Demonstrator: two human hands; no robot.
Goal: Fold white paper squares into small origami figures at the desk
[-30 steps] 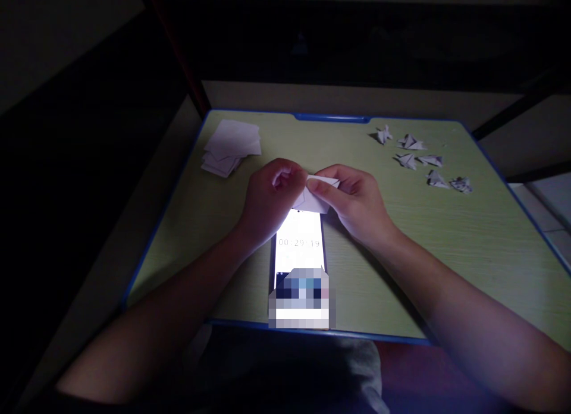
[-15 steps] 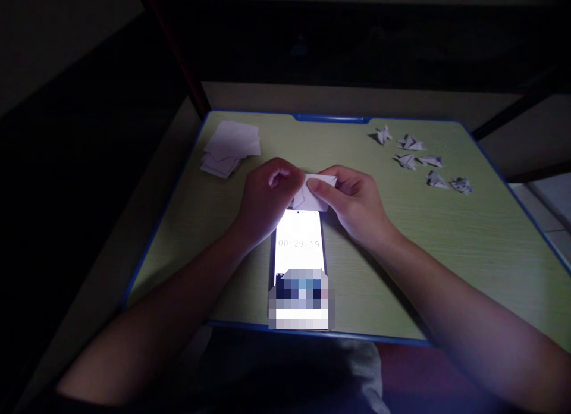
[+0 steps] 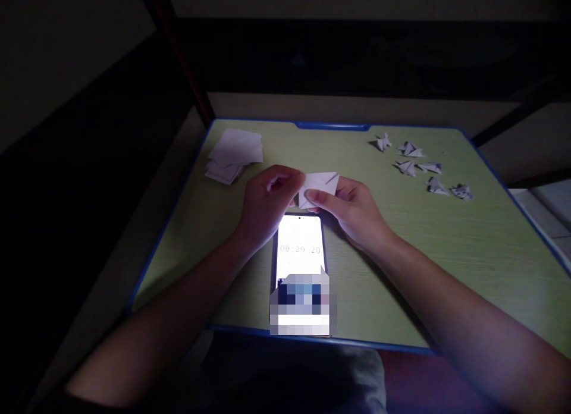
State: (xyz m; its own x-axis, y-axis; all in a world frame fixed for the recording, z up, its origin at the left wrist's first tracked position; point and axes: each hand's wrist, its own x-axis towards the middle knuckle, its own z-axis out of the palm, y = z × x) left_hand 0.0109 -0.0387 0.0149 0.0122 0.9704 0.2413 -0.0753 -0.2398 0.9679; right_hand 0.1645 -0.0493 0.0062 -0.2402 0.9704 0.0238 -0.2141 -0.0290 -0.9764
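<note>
Between my hands, above the far end of the phone, is a small folded piece of white paper point(image 3: 322, 182) with crease lines near its corners. My left hand point(image 3: 272, 200) is closed, its thumb and forefinger pinching the paper's left edge. From the right, my right hand point(image 3: 357, 209) grips the same paper, thumb flat on the front face and fingers behind it. Just below the paper lies the lit phone point(image 3: 300, 232), its screen showing a running timer.
A loose stack of white paper sheets point(image 3: 236, 146) lies at the back left of the green table point(image 3: 214, 241). Several folded paper figures point(image 3: 410, 149) sit at the back right. A blue rim point(image 3: 332, 126) edges the table, and the surroundings are dark.
The folded paper has turned a little between my hands, and my right thumb has slid lower on it. The view has tilted slightly, and the phone's timer has advanced.
</note>
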